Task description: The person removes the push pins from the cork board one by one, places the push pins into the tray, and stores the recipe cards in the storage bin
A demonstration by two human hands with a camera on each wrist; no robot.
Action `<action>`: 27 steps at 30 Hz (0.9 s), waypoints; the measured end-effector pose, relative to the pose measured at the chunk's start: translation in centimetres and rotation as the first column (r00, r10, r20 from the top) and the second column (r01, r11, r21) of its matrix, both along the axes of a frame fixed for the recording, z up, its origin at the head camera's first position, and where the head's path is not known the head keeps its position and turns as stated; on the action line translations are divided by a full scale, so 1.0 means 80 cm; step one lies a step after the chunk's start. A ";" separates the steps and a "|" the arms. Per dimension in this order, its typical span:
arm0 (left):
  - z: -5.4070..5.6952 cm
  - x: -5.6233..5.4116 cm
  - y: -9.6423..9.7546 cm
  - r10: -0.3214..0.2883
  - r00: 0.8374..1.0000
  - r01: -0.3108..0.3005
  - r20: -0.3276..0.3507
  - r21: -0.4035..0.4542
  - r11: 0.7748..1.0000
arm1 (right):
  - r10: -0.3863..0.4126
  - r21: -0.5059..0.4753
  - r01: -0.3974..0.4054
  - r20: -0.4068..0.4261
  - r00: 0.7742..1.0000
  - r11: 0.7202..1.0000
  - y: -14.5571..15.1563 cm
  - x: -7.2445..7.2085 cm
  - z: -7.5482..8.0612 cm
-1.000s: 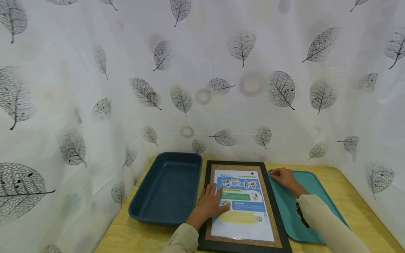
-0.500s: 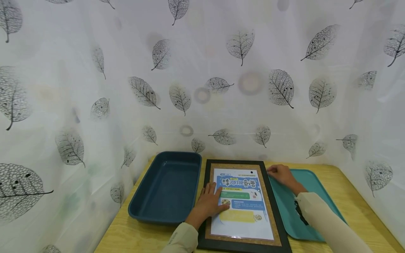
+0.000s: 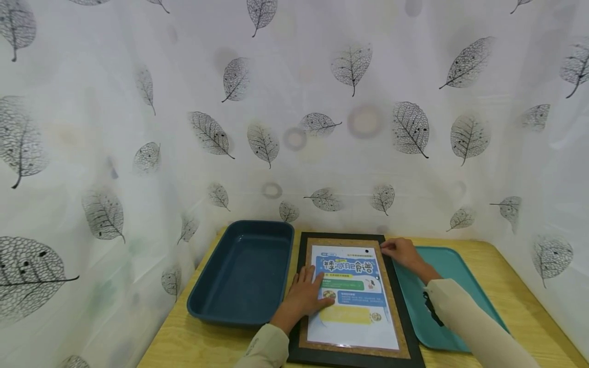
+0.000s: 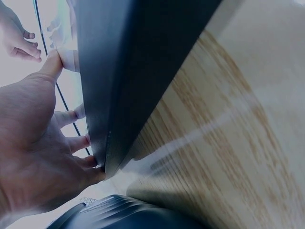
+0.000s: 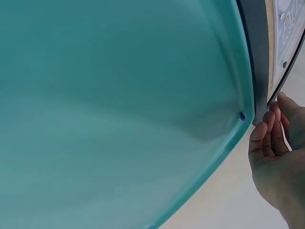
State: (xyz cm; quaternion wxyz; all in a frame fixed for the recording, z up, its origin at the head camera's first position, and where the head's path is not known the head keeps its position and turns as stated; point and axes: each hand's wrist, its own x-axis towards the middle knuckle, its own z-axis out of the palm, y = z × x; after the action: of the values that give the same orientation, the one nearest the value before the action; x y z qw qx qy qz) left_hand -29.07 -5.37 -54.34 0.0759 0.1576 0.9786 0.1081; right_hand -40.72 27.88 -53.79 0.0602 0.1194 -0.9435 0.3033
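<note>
on the surface [image 3: 547,306], i have the framed board [image 3: 349,359] in the middle, running from near the far edge toward the near edge, with a printed sheet [image 3: 353,332] on it. my left hand [image 3: 301,296] lies across the board's left edge, fingers released and extended, the thumb on the sheet. my right hand [image 3: 404,253] is at the board's far right corner, fingers curled toward the thumb; i cannot tell whether they pinch anything. the blue tray [image 3: 244,281] stands toward the left edge, the teal tray [image 3: 453,268] toward the right, with a small dark pin [image 5: 242,116] in its corner beside the board.
</note>
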 end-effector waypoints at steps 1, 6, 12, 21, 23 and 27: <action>0.000 0.000 0.000 0.001 1.000 -0.001 0.001 0.003 1.000 | 0.002 -0.001 -0.002 0.003 1.000 1.000 -0.002 -0.001 -0.001; -0.001 0.001 0.000 0.009 1.000 -0.008 -0.005 0.008 1.000 | 0.012 0.008 -0.012 -0.003 1.000 1.000 -0.011 -0.006 -0.003; 0.004 0.003 0.001 0.008 1.000 -0.008 0.004 -0.008 1.000 | 0.040 0.021 -0.041 0.007 0.999 0.999 -0.022 -0.009 -0.004; 0.015 0.005 0.001 0.002 1.000 -0.002 0.007 0.008 1.000 | 0.057 0.032 -0.059 0.057 0.997 0.998 -0.038 -0.015 -0.004; 0.015 0.005 0.000 0.001 1.000 -0.001 0.012 0.023 1.000 | 0.057 0.031 -0.059 0.064 0.996 0.998 -0.041 -0.016 -0.006; 0.013 0.004 0.000 0.006 1.000 -0.007 0.025 0.023 1.000 | 0.055 0.033 -0.057 0.065 0.996 0.998 -0.045 -0.018 -0.011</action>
State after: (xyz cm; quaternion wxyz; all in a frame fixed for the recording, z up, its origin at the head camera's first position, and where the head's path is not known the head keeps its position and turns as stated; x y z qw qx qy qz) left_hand -28.74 -5.39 -53.28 0.0858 0.1539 0.9768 0.1216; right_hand -42.14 24.29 -54.70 0.0192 0.1371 -0.9464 0.2919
